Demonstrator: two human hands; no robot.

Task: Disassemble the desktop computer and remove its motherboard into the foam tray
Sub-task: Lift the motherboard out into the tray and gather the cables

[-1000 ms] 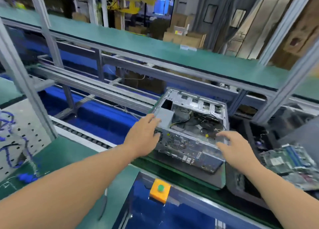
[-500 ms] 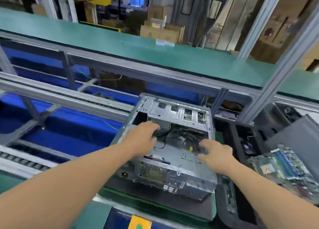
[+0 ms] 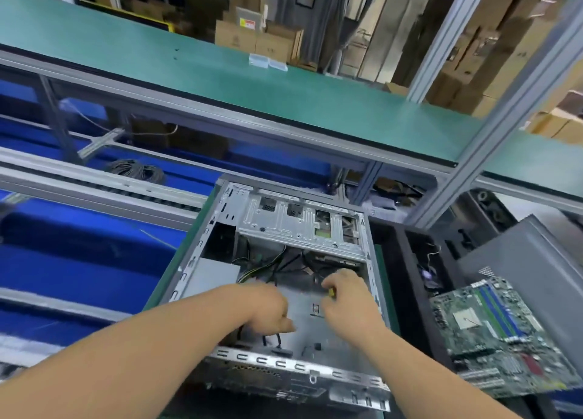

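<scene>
The open desktop case (image 3: 274,223) lies on its side in front of me, its inner floor bare grey metal with loose cables. My left hand (image 3: 268,308) reaches inside near the front edge, fingers curled down over black cables (image 3: 277,339). My right hand (image 3: 347,298) is beside it, fingers pinching a cable end with a small yellow tip (image 3: 331,292). A green motherboard (image 3: 492,333) lies to the right on the black foam tray (image 3: 407,276), outside the case.
A grey case side panel (image 3: 520,276) leans at the right behind the motherboard. A green shelf (image 3: 284,80) on aluminium posts (image 3: 492,140) spans above the case. Blue conveyor lanes (image 3: 79,270) run on the left. Cardboard boxes stand in the background.
My view has moved closer over the case. Both hands went from the case's near edge down into its interior, and the right hand now pinches the yellow-tipped cable.
</scene>
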